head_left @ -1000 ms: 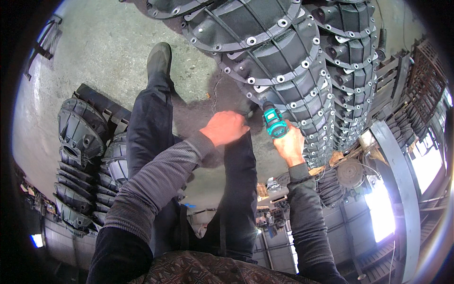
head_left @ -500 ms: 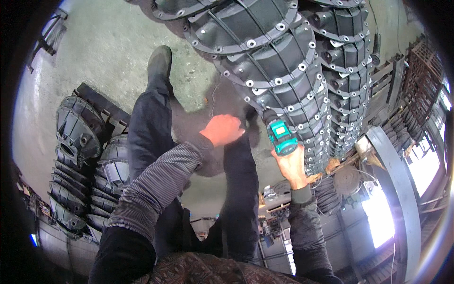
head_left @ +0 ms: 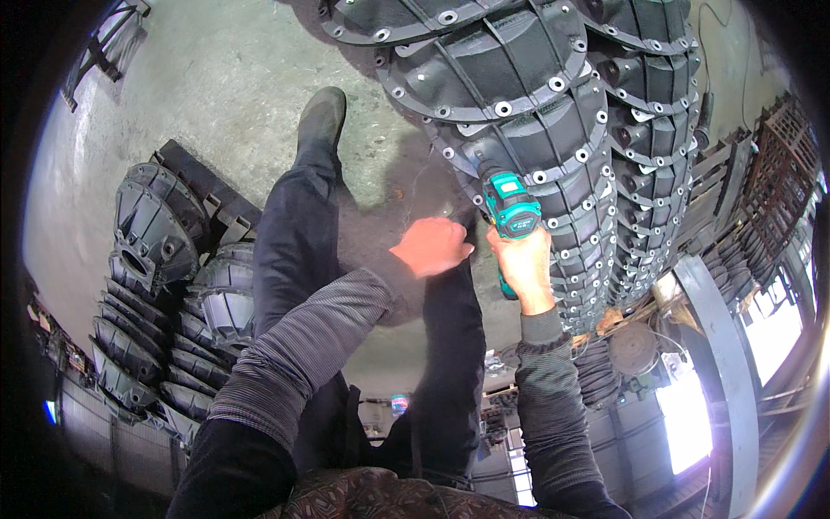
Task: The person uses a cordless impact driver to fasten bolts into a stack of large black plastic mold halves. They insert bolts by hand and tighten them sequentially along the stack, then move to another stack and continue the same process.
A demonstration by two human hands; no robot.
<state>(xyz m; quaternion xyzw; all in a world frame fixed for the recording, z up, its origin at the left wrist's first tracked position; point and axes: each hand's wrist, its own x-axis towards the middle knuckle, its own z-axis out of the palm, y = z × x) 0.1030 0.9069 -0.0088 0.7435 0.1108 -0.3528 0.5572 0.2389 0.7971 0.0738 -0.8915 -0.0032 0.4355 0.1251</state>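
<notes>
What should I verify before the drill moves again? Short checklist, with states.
1. Teal drill gripped by the right hand: ok, fingers wrapped around it.
2. Left hand away from the drill's nose: ok, there is a gap between them.
3. Drill tip seated on the dark housing: cannot tell, contact is too small to see.
4. Right sleeve clear of the nose: ok, its cuff sits behind the hand.
5. Drill stopped: cannot tell.
6. Left hand free of parts: cannot tell, fingers curled.

A teal-and-black power drill, nose pointing at the left edge of stacked dark castings, ribbed and bolt-holed.
</notes>
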